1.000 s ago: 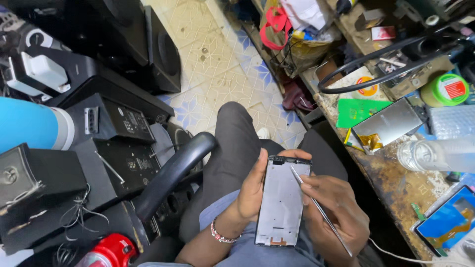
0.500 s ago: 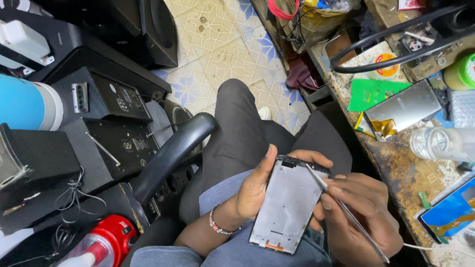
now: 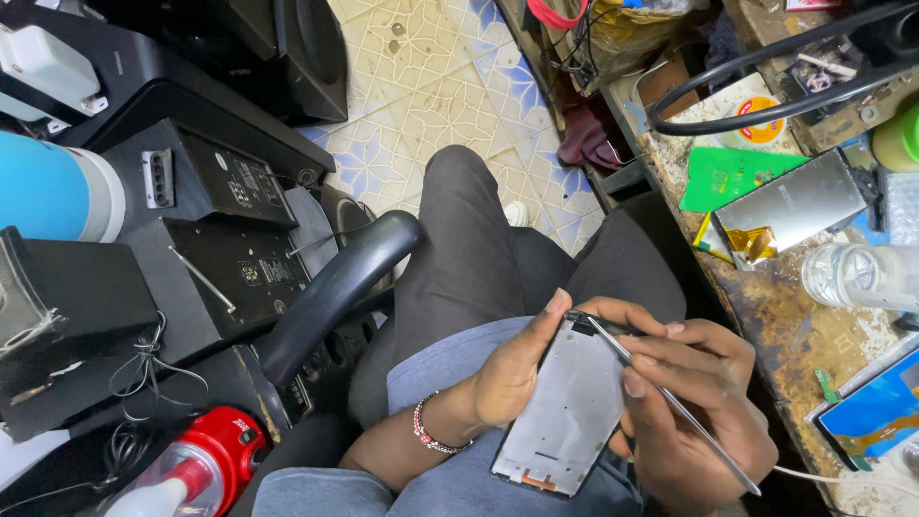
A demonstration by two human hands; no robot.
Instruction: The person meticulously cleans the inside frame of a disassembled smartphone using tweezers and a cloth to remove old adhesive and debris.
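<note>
Both hands on a phone frame over the lap.

Right hand [image 3: 699, 402] pinches thin tweezers [image 3: 670, 402], tip at the top edge of the phone frame [image 3: 565, 412], probably touching. Left hand [image 3: 512, 373] is curled around the frame's left edge, gripping it. Frame's long axis runs from the knees toward the body, between both hands. Cluttered workbench [image 3: 766, 316] lies to the right.
</note>
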